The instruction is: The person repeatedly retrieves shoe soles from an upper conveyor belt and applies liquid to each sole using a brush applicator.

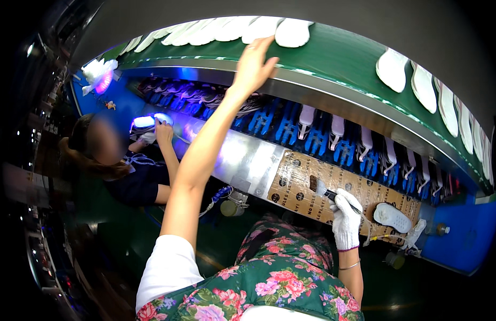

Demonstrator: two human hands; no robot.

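Green belting spans the top. Upper centre, the left hand spreads its fingers at a smooth white sole; lower right, the right hand grips a dark-bristled brush.

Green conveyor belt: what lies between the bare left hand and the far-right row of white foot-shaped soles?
Head view: one white sole just right of the left hand, then bare green belt up to that row.
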